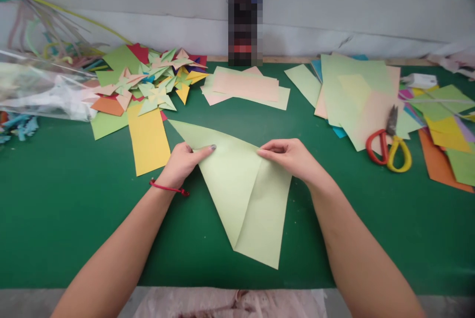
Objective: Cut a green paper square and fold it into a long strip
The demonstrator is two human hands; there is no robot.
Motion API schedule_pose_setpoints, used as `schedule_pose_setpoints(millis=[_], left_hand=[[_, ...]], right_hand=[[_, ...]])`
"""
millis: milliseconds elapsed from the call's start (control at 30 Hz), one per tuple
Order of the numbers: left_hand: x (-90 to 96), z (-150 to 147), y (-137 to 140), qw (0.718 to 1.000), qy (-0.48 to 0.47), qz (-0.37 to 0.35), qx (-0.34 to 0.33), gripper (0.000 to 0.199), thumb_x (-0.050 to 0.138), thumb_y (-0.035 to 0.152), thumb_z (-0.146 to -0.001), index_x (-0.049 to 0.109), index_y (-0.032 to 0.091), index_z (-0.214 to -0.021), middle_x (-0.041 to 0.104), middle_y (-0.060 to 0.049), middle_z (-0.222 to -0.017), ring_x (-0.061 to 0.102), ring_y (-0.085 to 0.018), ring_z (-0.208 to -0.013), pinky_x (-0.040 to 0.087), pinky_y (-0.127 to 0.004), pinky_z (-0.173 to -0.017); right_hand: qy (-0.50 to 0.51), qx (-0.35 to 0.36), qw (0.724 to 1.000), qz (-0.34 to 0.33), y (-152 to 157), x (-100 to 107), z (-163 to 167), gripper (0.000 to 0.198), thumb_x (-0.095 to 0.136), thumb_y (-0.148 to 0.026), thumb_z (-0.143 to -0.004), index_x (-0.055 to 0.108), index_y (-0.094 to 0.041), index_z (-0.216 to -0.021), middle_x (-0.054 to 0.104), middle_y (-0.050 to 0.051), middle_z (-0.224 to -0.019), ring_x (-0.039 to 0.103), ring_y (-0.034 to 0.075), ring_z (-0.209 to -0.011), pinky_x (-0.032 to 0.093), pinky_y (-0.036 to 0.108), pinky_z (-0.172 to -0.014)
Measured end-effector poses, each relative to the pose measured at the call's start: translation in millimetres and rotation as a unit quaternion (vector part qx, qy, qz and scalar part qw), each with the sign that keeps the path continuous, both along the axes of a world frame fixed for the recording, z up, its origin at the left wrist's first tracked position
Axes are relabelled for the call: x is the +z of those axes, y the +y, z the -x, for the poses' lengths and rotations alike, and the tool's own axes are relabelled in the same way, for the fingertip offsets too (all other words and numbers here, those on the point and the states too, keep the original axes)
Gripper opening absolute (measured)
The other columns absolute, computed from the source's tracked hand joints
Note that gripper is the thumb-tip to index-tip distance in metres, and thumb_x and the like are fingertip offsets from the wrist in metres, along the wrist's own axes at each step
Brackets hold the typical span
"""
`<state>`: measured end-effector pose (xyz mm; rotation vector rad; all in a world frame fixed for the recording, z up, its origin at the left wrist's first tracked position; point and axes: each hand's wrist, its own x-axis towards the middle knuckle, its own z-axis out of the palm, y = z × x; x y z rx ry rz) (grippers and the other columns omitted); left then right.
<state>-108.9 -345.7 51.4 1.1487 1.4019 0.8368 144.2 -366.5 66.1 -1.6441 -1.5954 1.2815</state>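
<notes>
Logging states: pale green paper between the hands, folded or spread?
Folded: a triangular flap of the pale green paper covers part of it.

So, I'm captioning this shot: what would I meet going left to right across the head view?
By their middles: blue pieces, yellow paper rectangle, left hand, folded pale green paper, right hand, scissors.

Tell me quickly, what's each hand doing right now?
Left hand: holding the folded pale-green paper sheet, thumb on top.
Right hand: closed, pinching that same sheet at its upper right.
</notes>
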Motion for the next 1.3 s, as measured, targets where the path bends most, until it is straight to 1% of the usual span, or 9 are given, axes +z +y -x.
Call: schedule_pose_setpoints(millis=[367,500,567,667,767,833,967,1100,1300], left_hand=[[-5.3,22,15,0.999,-0.017,-0.005,0.044,0.027,0.066,0.036,-0.072,0.063,0.012,-0.085,0.069,-0.008,-0.076,0.068,-0.019,-0.068,0.057,-0.034,-0.068],[-3.8,21,11,0.987,0.040,-0.093,0.128,0.030,0.049,0.026,-0.085,0.051,0.014,-0.113,0.064,-0.012,-0.112,0.063,-0.020,-0.099,0.053,-0.037,-0.085],[0.0,12,1,0.952,0.130,-0.243,0.133,0.032,0.047,0.023,-0.087,0.049,0.017,-0.118,0.056,-0.009,-0.127,0.053,-0.018,-0.117,0.043,-0.034,-0.100],[4.6,-12,-25,0.866,0.242,-0.436,-0.034,0.034,0.034,0.015,-0.091,0.048,0.017,-0.122,0.052,-0.008,-0.132,0.043,-0.016,-0.127,0.032,-0.037,-0.109],[5.8,-36,-52,0.787,0.294,-0.521,-0.153,0.041,0.030,0.009,-0.090,0.041,0.014,-0.130,0.045,-0.011,-0.139,0.032,-0.017,-0.134,0.024,-0.043,-0.112],[4.4,-48,-64,0.756,0.339,-0.526,-0.189,0.044,0.031,0.012,-0.091,0.036,0.015,-0.135,0.037,-0.010,-0.144,0.023,-0.020,-0.138,0.016,-0.049,-0.114],[-6.6,-56,-68,0.729,0.380,-0.473,-0.317,0.052,0.031,0.028,-0.095,0.023,0.009,-0.142,0.021,-0.010,-0.150,0.012,-0.019,-0.140,0.014,-0.042,-0.116],[-22.3,-53,-60,0.754,0.413,-0.373,-0.347,0.071,0.026,0.052,-0.092,0.015,0.005,-0.144,0.012,-0.014,-0.152,0.011,-0.022,-0.140,0.014,-0.041,-0.115],[-27.5,-41,-47,0.780,0.429,-0.318,-0.328,0.068,0.022,0.052,-0.092,0.020,0.008,-0.144,0.015,-0.012,-0.152,0.013,-0.021,-0.140,0.014,-0.040,-0.114]], right_hand=[[-0.032,-0.007,0.999,0.039,1,0,-5,0.032,0.063,-0.051,-0.071,0.071,-0.022,-0.080,0.070,0.004,-0.076,0.061,0.018,-0.068,0.044,0.028,-0.058],[-0.061,0.029,0.997,0.048,-2,2,-6,0.031,0.063,-0.051,-0.071,0.071,-0.022,-0.080,0.070,0.003,-0.077,0.061,0.018,-0.071,0.044,0.029,-0.061],[-0.083,0.057,0.993,0.055,-3,3,-6,0.030,0.062,-0.051,-0.072,0.071,-0.023,-0.079,0.070,0.003,-0.079,0.061,0.019,-0.073,0.044,0.029,-0.062],[-0.118,0.091,0.988,0.044,-4,3,-5,0.030,0.059,-0.051,-0.074,0.070,-0.023,-0.078,0.070,0.002,-0.079,0.061,0.019,-0.073,0.043,0.030,-0.062],[-0.127,0.111,0.985,0.020,-5,1,-3,0.031,0.057,-0.050,-0.074,0.070,-0.022,-0.077,0.070,0.002,-0.078,0.060,0.019,-0.072,0.042,0.030,-0.063],[-0.124,0.117,0.985,0.010,-5,0,-3,0.031,0.056,-0.049,-0.074,0.069,-0.020,-0.076,0.070,0.002,-0.076,0.060,0.019,-0.072,0.042,0.030,-0.062],[-0.122,0.119,0.985,0.006,-5,0,-4,0.029,0.055,-0.045,-0.076,0.069,-0.019,-0.078,0.070,0.003,-0.076,0.061,0.019,-0.073,0.042,0.030,-0.064],[-0.134,0.116,0.984,0.023,-5,1,-4,0.031,0.056,-0.048,-0.075,0.069,-0.020,-0.079,0.070,0.003,-0.078,0.062,0.019,-0.073,0.043,0.030,-0.063],[-0.143,0.112,0.983,0.016,-5,2,-5,0.029,0.059,-0.048,-0.073,0.070,-0.022,-0.077,0.071,0.003,-0.079,0.062,0.019,-0.072,0.044,0.030,-0.062]])
